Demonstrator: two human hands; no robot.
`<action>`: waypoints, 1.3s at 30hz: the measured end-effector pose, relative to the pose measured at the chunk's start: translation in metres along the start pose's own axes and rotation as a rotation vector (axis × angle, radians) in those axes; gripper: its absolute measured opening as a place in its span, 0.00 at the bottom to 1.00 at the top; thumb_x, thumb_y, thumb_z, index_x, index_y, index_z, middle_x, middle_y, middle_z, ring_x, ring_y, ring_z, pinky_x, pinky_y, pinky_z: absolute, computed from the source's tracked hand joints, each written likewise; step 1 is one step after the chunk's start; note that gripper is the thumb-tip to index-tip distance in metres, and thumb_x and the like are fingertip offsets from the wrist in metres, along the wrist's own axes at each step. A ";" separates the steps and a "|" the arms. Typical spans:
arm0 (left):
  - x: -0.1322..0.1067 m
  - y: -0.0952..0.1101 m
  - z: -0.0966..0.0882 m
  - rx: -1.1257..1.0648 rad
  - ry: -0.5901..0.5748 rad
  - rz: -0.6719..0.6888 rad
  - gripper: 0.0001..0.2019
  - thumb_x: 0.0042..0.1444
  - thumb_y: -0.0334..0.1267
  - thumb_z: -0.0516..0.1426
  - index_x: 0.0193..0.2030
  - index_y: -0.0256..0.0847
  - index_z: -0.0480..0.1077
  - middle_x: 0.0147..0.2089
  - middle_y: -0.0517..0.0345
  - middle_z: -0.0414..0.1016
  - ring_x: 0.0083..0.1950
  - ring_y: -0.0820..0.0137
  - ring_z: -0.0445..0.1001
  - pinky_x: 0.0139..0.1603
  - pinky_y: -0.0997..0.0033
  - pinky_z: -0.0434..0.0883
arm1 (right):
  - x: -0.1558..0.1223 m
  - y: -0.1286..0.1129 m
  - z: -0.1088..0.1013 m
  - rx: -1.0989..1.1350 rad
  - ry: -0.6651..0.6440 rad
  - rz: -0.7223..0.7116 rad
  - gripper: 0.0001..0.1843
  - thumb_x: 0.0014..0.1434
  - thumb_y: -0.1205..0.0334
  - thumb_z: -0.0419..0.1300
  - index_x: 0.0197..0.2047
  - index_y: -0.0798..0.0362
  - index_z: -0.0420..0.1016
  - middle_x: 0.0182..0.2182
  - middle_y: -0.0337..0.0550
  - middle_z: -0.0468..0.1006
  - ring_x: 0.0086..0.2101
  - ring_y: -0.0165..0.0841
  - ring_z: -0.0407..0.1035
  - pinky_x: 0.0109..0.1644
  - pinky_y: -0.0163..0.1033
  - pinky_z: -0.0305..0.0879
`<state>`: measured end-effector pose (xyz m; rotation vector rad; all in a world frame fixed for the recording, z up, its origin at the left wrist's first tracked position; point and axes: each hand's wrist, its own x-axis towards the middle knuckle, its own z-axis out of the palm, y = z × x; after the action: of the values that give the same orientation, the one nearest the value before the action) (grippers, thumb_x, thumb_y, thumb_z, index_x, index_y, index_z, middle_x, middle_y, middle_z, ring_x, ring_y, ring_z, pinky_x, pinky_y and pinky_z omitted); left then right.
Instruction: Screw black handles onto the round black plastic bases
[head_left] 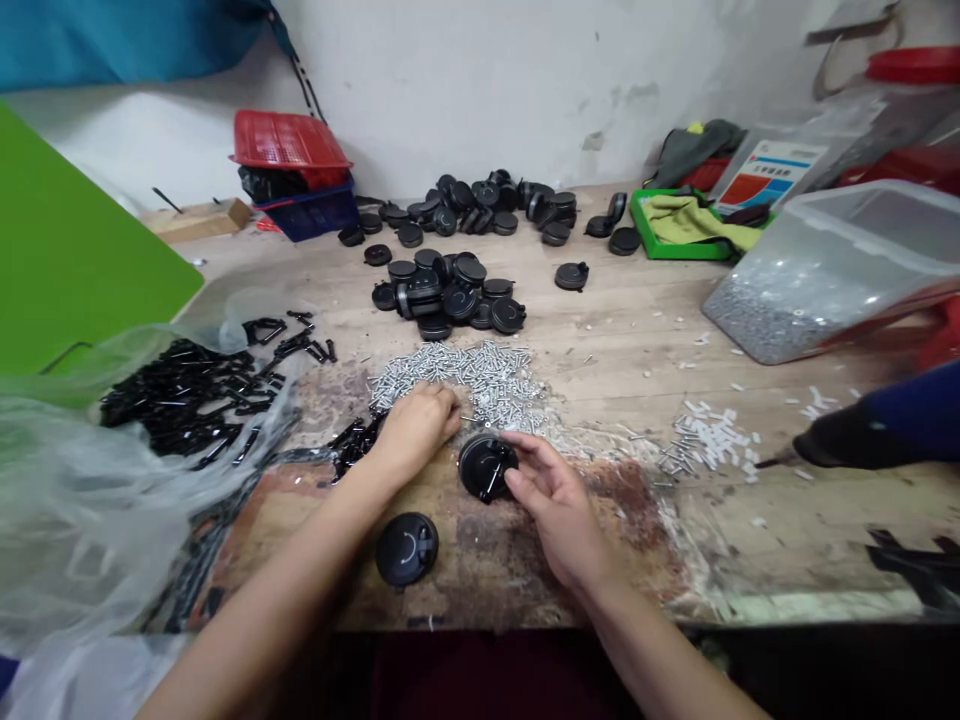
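Observation:
My right hand [556, 505] grips a round black plastic cap [486, 467] by its edge, tilted on the wooden bench [480, 590]. My left hand [417, 430] rests curled at the near edge of a heap of silver screws [457, 380], and I cannot tell whether its fingertips hold a screw. A second black cap [406, 549] lies flat near my left wrist. Small black plastic parts [352, 445] lie just left of my left hand. Further back stand loose heaps of black caps [442, 295].
A co-worker's dark sleeve and gloved hand [862, 430] hold a tool at right, beside white plastic bits and screws [709, 440]. A clear tub of screws [832, 270] stands behind. Black parts fill a plastic bag [180, 400] at left. Baskets [289, 165] stand by the wall.

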<state>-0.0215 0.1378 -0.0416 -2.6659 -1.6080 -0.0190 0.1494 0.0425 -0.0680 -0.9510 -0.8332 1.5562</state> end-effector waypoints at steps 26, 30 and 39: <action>-0.058 0.034 -0.022 -0.592 0.397 -0.135 0.03 0.60 0.36 0.55 0.38 0.40 0.69 0.39 0.56 0.76 0.43 0.69 0.74 0.45 0.68 0.70 | -0.009 -0.009 0.002 -0.049 0.014 0.052 0.17 0.55 0.65 0.60 0.49 0.46 0.71 0.46 0.40 0.77 0.45 0.33 0.70 0.53 0.41 0.65; -0.071 0.055 -0.025 -0.761 0.554 -0.062 0.01 0.57 0.32 0.57 0.36 0.41 0.70 0.41 0.55 0.77 0.45 0.69 0.74 0.49 0.65 0.70 | -0.013 -0.015 0.005 -0.109 -0.022 0.003 0.17 0.56 0.66 0.59 0.49 0.45 0.71 0.48 0.38 0.76 0.48 0.32 0.70 0.54 0.39 0.65; -0.082 0.065 -0.024 -0.863 0.772 -0.031 0.09 0.53 0.24 0.60 0.38 0.41 0.73 0.40 0.56 0.78 0.44 0.68 0.74 0.48 0.61 0.71 | -0.027 -0.032 0.012 -0.374 -0.059 -0.158 0.16 0.59 0.66 0.57 0.50 0.44 0.72 0.48 0.39 0.75 0.49 0.34 0.70 0.56 0.42 0.66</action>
<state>-0.0023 0.0340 -0.0208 -2.4798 -1.5210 -1.8373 0.1546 0.0217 -0.0300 -1.0775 -1.2405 1.3214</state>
